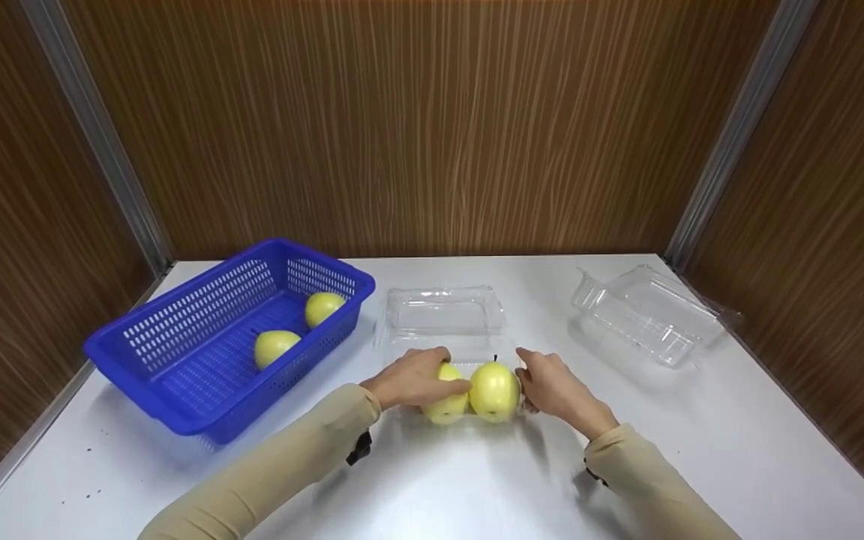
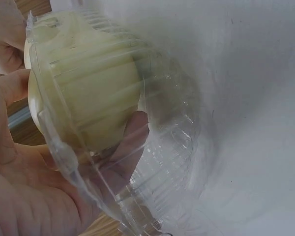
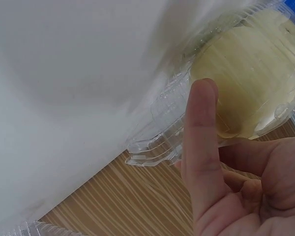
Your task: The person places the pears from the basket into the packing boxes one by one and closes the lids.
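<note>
A clear plastic clamshell box lies with its lid folded back, away from the person. Two yellow apples sit side by side in its near half. My left hand grips the left apple, thumb over its top and fingers reaching down inside the box wall, as the left wrist view shows through the plastic. Beside the right apple, my right hand is at the box's outer side. Its index finger is straight along the clear wall, while the other fingers bend below.
On the left stands a blue plastic basket with two more yellow apples, one near and one farther back. Another clear clamshell box lies at the back right. Wood-grain panels enclose the white table.
</note>
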Available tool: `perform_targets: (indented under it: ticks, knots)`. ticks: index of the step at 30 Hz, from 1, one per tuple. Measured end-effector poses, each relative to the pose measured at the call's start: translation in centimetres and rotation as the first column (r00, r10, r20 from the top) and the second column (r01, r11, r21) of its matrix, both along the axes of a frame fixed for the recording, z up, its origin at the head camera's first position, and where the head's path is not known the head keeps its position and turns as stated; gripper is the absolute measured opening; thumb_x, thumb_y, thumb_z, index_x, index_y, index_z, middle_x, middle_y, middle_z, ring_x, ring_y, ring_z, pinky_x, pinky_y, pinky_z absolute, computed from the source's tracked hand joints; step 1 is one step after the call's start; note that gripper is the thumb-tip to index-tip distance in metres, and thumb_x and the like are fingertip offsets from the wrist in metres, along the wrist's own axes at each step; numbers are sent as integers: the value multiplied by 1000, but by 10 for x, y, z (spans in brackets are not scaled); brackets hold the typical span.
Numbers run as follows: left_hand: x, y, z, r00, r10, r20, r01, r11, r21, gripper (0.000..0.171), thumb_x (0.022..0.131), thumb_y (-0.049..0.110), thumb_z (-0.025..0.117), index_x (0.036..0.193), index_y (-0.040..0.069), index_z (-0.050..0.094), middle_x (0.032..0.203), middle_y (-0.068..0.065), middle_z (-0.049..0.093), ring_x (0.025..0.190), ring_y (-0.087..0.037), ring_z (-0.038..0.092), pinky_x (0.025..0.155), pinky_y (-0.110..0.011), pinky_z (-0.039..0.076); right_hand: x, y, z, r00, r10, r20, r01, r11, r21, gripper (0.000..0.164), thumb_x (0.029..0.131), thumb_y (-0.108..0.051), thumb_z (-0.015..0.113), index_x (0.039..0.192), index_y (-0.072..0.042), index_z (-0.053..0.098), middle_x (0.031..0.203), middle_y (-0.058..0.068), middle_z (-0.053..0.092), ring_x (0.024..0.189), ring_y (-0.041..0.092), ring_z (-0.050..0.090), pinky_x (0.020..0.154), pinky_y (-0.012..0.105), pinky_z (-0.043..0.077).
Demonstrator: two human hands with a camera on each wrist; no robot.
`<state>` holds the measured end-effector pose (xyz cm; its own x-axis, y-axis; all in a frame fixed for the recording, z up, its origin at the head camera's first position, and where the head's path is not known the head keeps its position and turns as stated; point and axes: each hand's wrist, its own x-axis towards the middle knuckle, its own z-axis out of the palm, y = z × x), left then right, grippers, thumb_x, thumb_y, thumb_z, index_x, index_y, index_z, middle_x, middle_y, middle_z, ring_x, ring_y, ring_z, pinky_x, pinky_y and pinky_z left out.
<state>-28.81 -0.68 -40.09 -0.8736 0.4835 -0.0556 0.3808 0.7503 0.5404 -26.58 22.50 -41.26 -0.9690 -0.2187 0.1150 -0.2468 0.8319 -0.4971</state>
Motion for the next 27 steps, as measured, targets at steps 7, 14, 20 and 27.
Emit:
perform_targets:
  ticks: [7, 14, 20, 27]
  knots:
    - [0, 0, 0, 1000, -8, -19, 8, 1000, -2, 60, 86, 56, 61, 118, 6, 61, 98, -7, 69, 85, -19, 64, 77, -35, 53, -1, 1, 0, 999, 10, -37, -9, 1000, 15, 34, 95, 1, 52, 127, 13, 54, 61, 4, 58, 46, 10, 55, 49, 24, 49]
    - [-3, -11, 5, 1000, 23, -11, -22, 998, 58, 69, 91, 58, 54, 131, 2, 56, 119, -16, 67, 106, -27, 64, 91, -43, 51, -1, 2, 1, 1000, 5, 29, -5, 1000, -29, 43, 97, -2, 51, 137, 13, 46, 57, 2, 57, 43, 6, 54, 45, 22, 47]
    - [-11, -22, 5, 994, 103, -43, -96, 986, 134, 54, 94, 49, 54, 123, 4, 62, 110, -14, 68, 98, -24, 63, 85, -41, 52, -2, 2, 1, 999, 13, 50, -11, 999, -46, 44, 97, -3, 51, 138, 12, 45, 55, 0, 56, 43, 5, 53, 45, 21, 47]
    - [-23, -32, 1, 971, 185, -152, -142, 957, 253, 30, 93, 27, 63, 111, 3, 68, 97, -10, 72, 88, -21, 66, 78, -38, 55, -1, 2, 2, 997, 7, 74, -3, 999, -53, 45, 97, -2, 50, 139, 13, 43, 57, 2, 56, 43, 6, 52, 43, 22, 46]
